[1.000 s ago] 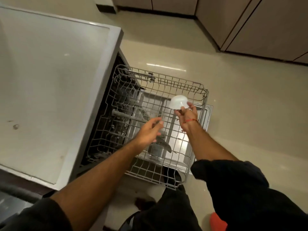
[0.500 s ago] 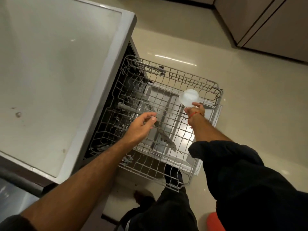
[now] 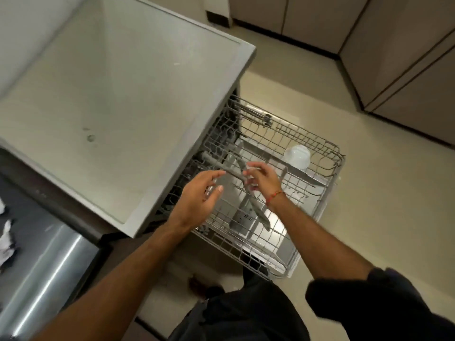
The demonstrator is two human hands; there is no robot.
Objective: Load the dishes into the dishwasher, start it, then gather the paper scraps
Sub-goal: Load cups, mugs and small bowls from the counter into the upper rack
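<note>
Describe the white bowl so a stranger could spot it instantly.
Find the wire dishwasher rack pulled out over the floor. The white bowl sits upside down near its far outer corner, beyond both hands. It is the only white dish among grey wires.

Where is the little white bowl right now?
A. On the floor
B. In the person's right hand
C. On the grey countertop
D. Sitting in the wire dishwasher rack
D: the small white bowl sits upside down at the far end of the pulled-out grey wire dishwasher rack, and neither the left hand nor the right hand touches it.
</note>
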